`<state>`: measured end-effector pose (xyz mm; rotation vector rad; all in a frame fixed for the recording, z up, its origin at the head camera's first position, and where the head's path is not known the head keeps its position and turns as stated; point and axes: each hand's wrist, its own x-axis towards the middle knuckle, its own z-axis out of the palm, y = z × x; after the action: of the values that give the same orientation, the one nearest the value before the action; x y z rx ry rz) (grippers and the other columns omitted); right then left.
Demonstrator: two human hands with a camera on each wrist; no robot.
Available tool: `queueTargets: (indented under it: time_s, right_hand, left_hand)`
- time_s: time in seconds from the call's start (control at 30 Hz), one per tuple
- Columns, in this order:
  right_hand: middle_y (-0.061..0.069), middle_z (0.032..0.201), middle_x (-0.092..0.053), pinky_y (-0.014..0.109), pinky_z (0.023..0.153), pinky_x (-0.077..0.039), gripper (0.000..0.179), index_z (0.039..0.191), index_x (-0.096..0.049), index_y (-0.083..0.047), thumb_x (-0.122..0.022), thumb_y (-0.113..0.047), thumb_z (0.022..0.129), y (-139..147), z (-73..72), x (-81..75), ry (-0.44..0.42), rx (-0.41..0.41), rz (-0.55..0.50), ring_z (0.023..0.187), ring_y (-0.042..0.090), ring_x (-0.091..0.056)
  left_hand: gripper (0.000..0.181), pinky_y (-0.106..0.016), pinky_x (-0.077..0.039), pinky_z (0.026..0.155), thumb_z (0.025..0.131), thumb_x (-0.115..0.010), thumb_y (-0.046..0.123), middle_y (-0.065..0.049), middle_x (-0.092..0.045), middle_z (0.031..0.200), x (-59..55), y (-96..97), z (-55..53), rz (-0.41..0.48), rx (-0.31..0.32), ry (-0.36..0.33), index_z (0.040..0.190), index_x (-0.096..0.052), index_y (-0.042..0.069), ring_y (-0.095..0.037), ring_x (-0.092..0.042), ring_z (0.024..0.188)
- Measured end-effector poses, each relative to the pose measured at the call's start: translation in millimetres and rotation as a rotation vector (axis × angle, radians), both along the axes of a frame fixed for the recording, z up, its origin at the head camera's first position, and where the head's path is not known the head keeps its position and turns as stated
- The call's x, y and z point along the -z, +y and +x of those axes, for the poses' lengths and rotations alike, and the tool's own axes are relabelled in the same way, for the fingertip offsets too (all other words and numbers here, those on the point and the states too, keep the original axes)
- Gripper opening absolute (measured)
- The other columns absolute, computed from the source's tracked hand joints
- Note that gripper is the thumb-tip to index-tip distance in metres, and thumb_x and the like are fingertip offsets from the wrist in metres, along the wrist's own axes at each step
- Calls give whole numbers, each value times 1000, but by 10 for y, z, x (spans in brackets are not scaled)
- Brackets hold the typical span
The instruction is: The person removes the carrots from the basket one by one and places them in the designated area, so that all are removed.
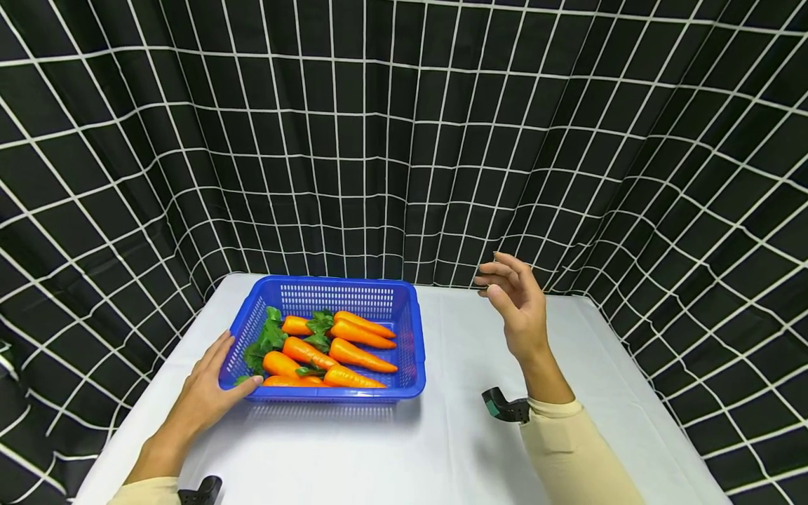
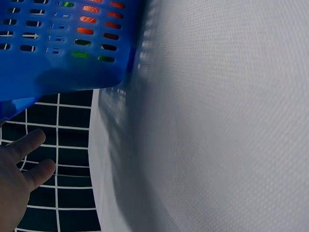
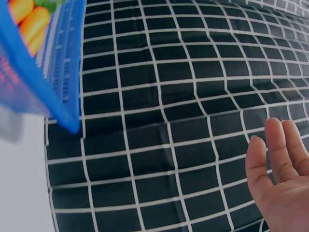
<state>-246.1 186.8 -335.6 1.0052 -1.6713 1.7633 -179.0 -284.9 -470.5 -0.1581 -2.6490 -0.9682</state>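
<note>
A blue plastic basket with slotted walls stands at the left of the white table. Inside lie several orange carrots with green leafy tops mostly toward the left. My left hand is at the basket's near left corner, fingers spread along the left side and thumb at the front rim. In the left wrist view its straight fingers show just below the basket's slotted wall. My right hand is raised to the right of the basket, holding nothing, its fingers loosely bent.
White cloth covers the table. A black curtain with a white grid rises behind it and along both sides. Each wrist wears a dark camera mount, such as the one on the right wrist.
</note>
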Motion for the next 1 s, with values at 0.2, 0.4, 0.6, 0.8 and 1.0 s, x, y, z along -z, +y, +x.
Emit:
queueTargets:
  time_s: [0.2, 0.4, 0.6, 0.8, 1.0]
  right_hand:
    - [31, 113, -55, 36, 78, -53, 43, 134, -47, 3, -55, -8, 93, -176, -72, 11, -21, -64, -32, 96, 32, -63]
    - [40, 114, -49, 39, 77, -53, 48, 137, -46, -1, -60, -19, 94, -382, -143, 51, -87, -142, -39, 97, 36, -61]
    - [40, 115, -49, 42, 79, -54, 53, 137, -44, 0, -60, -27, 94, -559, -221, 116, -159, -213, 22, 98, 35, -61]
    - [31, 113, -56, 50, 79, -53, 48, 136, -46, -1, -57, -21, 94, -750, -284, 175, -240, -313, 120, 96, 50, -56]
    - [31, 114, -56, 59, 78, -50, 53, 135, -44, 5, -60, -22, 92, -934, -327, 227, -310, -375, 199, 96, 50, -57]
  left_hand:
    - [93, -72, -26, 94, 81, -75, 43, -18, -23, 155, 7, 0, -4, -1, -2, 2, 149, -30, -1, -51, -29, 130]
    - [92, -72, -26, 94, 80, -75, 42, -20, -25, 154, 13, 0, 0, 3, 0, 10, 148, -31, -3, -51, -29, 130]
    - [93, -72, -26, 94, 81, -74, 43, -19, -23, 155, 14, 0, 6, -2, -1, -4, 148, -30, -3, -51, -28, 130]
    - [93, -72, -25, 94, 80, -75, 42, -20, -24, 154, 16, -6, 9, 3, -2, 8, 148, -30, -2, -51, -28, 131]
    - [93, -73, -25, 93, 81, -75, 43, -20, -23, 154, 19, -2, 1, -2, 1, 4, 148, -30, -3, -52, -29, 130]
